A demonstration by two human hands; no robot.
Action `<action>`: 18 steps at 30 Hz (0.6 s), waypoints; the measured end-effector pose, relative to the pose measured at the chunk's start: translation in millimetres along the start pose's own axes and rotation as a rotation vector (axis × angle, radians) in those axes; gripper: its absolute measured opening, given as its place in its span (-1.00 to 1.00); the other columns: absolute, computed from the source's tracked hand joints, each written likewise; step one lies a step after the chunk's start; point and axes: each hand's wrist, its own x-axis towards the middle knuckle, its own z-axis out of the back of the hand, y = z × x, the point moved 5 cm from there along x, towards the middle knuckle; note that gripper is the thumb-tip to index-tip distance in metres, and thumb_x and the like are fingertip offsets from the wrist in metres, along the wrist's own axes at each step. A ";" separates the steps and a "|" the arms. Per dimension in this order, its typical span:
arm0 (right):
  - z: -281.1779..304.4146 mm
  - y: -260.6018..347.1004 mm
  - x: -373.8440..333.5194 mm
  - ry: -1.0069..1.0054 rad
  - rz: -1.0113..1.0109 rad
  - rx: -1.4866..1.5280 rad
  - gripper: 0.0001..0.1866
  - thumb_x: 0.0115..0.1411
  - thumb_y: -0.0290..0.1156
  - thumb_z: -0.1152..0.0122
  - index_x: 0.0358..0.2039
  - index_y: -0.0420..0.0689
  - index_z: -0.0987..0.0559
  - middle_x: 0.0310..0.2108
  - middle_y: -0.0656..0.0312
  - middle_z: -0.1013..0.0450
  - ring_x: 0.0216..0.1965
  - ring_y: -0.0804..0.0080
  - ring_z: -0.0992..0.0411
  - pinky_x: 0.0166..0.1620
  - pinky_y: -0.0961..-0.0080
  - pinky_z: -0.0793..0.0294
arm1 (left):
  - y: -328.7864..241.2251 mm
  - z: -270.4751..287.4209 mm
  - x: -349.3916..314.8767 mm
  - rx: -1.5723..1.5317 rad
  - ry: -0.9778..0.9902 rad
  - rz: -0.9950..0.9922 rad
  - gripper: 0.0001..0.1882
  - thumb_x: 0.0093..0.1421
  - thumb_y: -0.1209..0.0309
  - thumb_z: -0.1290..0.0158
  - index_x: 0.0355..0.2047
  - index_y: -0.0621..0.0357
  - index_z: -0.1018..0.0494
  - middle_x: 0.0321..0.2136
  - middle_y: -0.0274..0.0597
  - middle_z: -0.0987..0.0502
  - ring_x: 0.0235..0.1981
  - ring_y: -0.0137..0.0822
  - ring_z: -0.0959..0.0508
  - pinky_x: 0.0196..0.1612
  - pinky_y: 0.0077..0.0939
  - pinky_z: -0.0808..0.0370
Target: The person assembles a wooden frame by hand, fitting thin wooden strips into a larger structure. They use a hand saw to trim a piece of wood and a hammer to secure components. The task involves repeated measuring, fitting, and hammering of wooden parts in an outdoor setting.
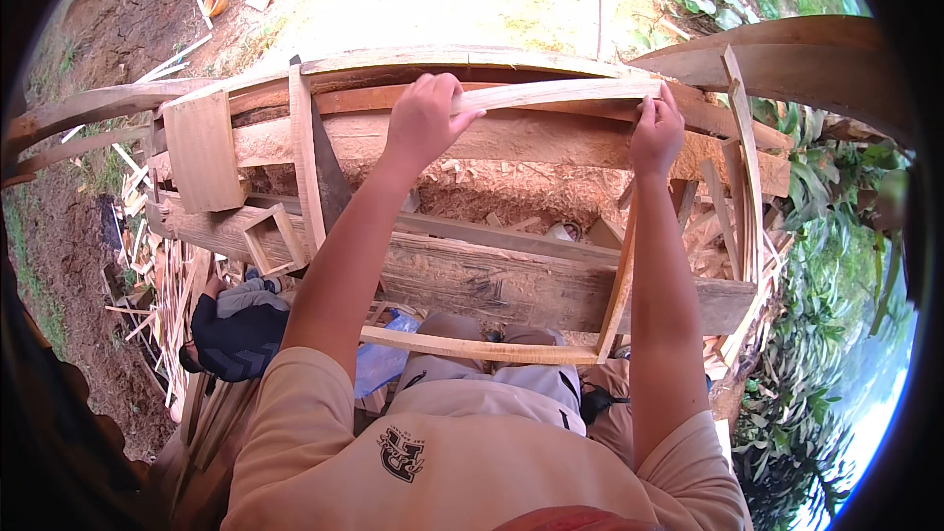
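Both my arms reach out over a wooden workbench (pixel 472 275). Between my hands lies a pale, slim wooden strip (pixel 560 92), slightly bowed. My left hand (pixel 425 118) is closed round its left end, with the thumb pointing right along it. At the other end my right hand (pixel 659 130) pinches the strip between thumb and fingers. Just behind and below the strip run long planks (pixel 551 143) at the bench's far side. Whether the strip touches them I cannot tell.
At left stand a flat board (pixel 203 152), an upright curved slat (pixel 306 157) and a small wooden frame (pixel 274 239). Wood shavings (pixel 482 192) cover the ground between the beams. A person in dark clothing (pixel 238 330) is at lower left. Leaning slats (pixel 742 167) and plants (pixel 816 285) are at right.
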 end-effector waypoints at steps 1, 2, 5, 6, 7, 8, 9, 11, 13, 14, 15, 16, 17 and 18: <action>1.1 -0.9 1.2 0.016 -0.013 0.041 -0.76 0.33 -0.39 -0.15 -0.38 -0.29 -0.63 0.20 0.11 -0.52 0.07 0.05 -0.46 0.16 0.23 -0.40 | -5.3 -1.0 -13.9 -0.075 0.050 0.092 -0.54 0.13 0.10 -0.38 -0.24 0.14 -0.43 -0.34 -0.16 -0.60 -0.30 -0.15 -0.61 -0.13 -0.19 -0.56; 4.3 -2.4 3.4 0.029 -0.026 0.077 -0.76 0.33 -0.39 -0.15 -0.38 -0.30 -0.63 0.20 0.13 -0.52 0.06 0.05 -0.45 0.17 0.23 -0.39 | -14.1 -3.5 -30.1 -0.153 0.099 0.180 -0.55 0.13 0.13 -0.39 -0.25 0.15 -0.42 -0.39 -0.16 -0.60 -0.37 -0.18 -0.60 -0.23 -0.25 -0.56; 7.2 -1.1 12.1 0.096 0.047 0.063 -0.76 0.32 -0.41 -0.14 -0.40 -0.30 -0.63 0.20 0.15 -0.53 0.05 0.05 -0.46 0.18 0.24 -0.39 | -44.6 -39.2 -91.5 -0.525 0.134 0.460 -0.61 0.20 0.26 -0.37 -0.25 0.21 -0.39 -0.54 -0.23 -0.57 -0.55 -0.39 -0.51 -0.40 -0.46 -0.51; 8.6 -3.2 13.2 0.084 0.082 0.083 -0.78 0.30 -0.45 -0.15 -0.43 -0.31 -0.61 0.16 0.15 -0.55 0.04 0.05 -0.46 0.18 0.24 -0.38 | -62.8 -50.3 -107.8 -0.642 0.173 0.511 -0.62 0.22 0.27 -0.34 -0.23 0.22 -0.39 -0.51 -0.19 -0.57 -0.51 -0.38 -0.55 -0.40 -0.44 -0.52; 9.8 -4.8 16.8 0.100 0.109 0.081 -0.79 0.29 -0.46 -0.15 -0.44 -0.31 -0.61 0.14 0.16 -0.56 0.03 0.05 -0.46 0.17 0.24 -0.39 | -81.0 -62.3 -123.6 -0.760 0.208 0.567 -0.63 0.25 0.27 -0.31 -0.21 0.24 -0.38 -0.48 -0.15 -0.58 -0.47 -0.38 -0.59 -0.39 -0.42 -0.52; 13.6 -4.9 21.9 0.118 0.133 0.080 -0.79 0.29 -0.47 -0.16 -0.45 -0.31 -0.60 0.12 0.16 -0.58 0.03 0.04 -0.47 0.16 0.24 -0.39 | -99.8 -77.0 -139.0 -0.927 0.206 0.624 -0.67 0.27 0.33 -0.27 -0.18 0.25 -0.37 -0.43 -0.15 -0.58 -0.44 -0.40 -0.59 -0.39 -0.45 -0.53; 15.7 -4.5 28.0 0.139 0.162 0.085 -0.80 0.28 -0.49 -0.16 -0.46 -0.31 -0.59 0.10 0.16 -0.59 0.03 0.04 -0.47 0.16 0.23 -0.40 | -117.9 -95.3 -155.5 -1.093 0.195 0.686 -0.70 0.30 0.38 -0.24 -0.16 0.26 -0.36 -0.38 -0.14 -0.58 -0.42 -0.43 -0.59 -0.38 -0.47 -0.53; 21.1 -8.8 38.6 0.143 0.244 0.066 -0.81 0.26 -0.51 -0.17 -0.49 -0.31 -0.57 0.04 0.16 -0.62 0.00 0.03 -0.48 0.12 0.23 -0.44 | -156.6 -125.0 -178.0 -1.352 0.221 0.770 -0.75 0.34 0.47 -0.16 -0.09 0.29 -0.34 -0.28 -0.10 -0.58 -0.36 -0.45 -0.59 -0.34 -0.53 -0.54; 22.0 -9.6 48.4 0.177 0.311 0.051 -0.81 0.26 -0.51 -0.17 -0.49 -0.30 -0.57 0.03 0.16 -0.62 -0.02 0.03 -0.49 0.10 0.23 -0.46 | -194.4 -141.1 -185.1 -1.512 0.237 0.818 -0.75 0.35 0.51 -0.11 -0.04 0.32 -0.34 -0.24 -0.10 -0.58 -0.33 -0.44 -0.59 -0.29 -0.56 -0.54; 23.3 -6.9 52.0 0.199 0.368 0.034 -0.81 0.27 -0.52 -0.15 -0.47 -0.31 -0.58 0.00 0.15 -0.62 -0.02 0.03 -0.49 0.09 0.22 -0.48 | -213.5 -143.1 -184.0 -1.576 0.226 0.844 -0.75 0.35 0.51 -0.12 -0.04 0.34 -0.36 -0.25 -0.12 -0.58 -0.33 -0.44 -0.59 -0.28 -0.55 -0.54; 23.6 -4.3 55.9 0.205 0.407 0.001 -0.82 0.27 -0.52 -0.14 -0.46 -0.31 -0.59 -0.01 0.14 -0.62 -0.02 0.03 -0.50 0.09 0.22 -0.48 | -229.6 -147.0 -182.8 -1.639 0.213 0.864 -0.75 0.34 0.51 -0.12 -0.04 0.35 -0.38 -0.27 -0.14 -0.59 -0.33 -0.44 -0.59 -0.26 -0.54 -0.54; 23.2 -1.5 59.4 0.211 0.446 -0.032 -0.82 0.28 -0.52 -0.14 -0.44 -0.32 -0.59 -0.02 0.13 -0.62 -0.02 0.03 -0.50 0.10 0.21 -0.48 | -240.3 -155.2 -182.1 -1.560 0.181 0.810 -0.77 0.34 0.50 -0.12 -0.06 0.35 -0.41 -0.30 -0.15 -0.59 -0.33 -0.44 -0.59 -0.25 -0.52 -0.54; 22.3 0.1 62.1 0.215 0.484 -0.066 -0.83 0.28 -0.52 -0.13 -0.43 -0.32 -0.59 -0.04 0.12 -0.62 -0.02 0.03 -0.50 0.10 0.21 -0.48 | -248.3 -165.9 -182.5 -1.478 0.152 0.756 -0.79 0.34 0.49 -0.13 -0.09 0.35 -0.43 -0.32 -0.17 -0.59 -0.33 -0.43 -0.60 -0.24 -0.51 -0.54; 19.1 0.5 65.1 0.232 0.526 -0.071 -0.85 0.25 -0.57 -0.08 -0.39 -0.32 -0.59 -0.05 0.09 -0.62 -0.03 0.01 -0.50 0.08 0.20 -0.49 | -255.1 -169.8 -177.8 -1.398 0.128 0.704 -0.80 0.34 0.48 -0.14 -0.11 0.36 -0.46 -0.35 -0.19 -0.60 -0.34 -0.43 -0.60 -0.23 -0.49 -0.54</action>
